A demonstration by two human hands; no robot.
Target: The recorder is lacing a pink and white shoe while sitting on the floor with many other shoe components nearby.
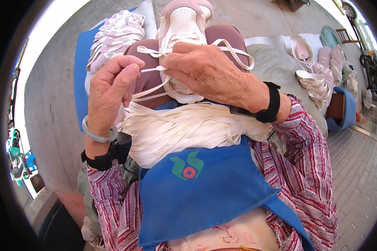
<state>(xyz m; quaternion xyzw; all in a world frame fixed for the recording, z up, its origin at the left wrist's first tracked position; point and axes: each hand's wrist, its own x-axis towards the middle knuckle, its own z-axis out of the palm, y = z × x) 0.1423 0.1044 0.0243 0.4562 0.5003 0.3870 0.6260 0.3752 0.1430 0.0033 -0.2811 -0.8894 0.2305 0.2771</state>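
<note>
The left hand [115,79] is raised, thumb and forefinger nearly meeting at the tip of a lace [154,69]; whether they pinch it I cannot tell. The lace is flat and white, with a short stretch running between the two hands, a small loop above that and loose ends slanting down to the left. The shoe [178,39] lies lengthwise above the lap, between the knees [226,35], white with mauve-pink trim and a mesh panel at its far end, which the top edge cuts off. The right hand [205,69] covers part of it, thumb and forefinger closed together on the lace; another loop bows out beyond its knuckles.

At far left, grey floor [50,100] stretches up to the long edge of a blue board [81,75]. A stack [117,35] of pale uppers sits on the board, near the left hand and limiting room there. The bundle [188,129] of white laces fills the space just below both hands. Rightward, grey cloth [272,67] spreads beside the knee; more uppers [318,85] lie past it, well apart from the right hand.
</note>
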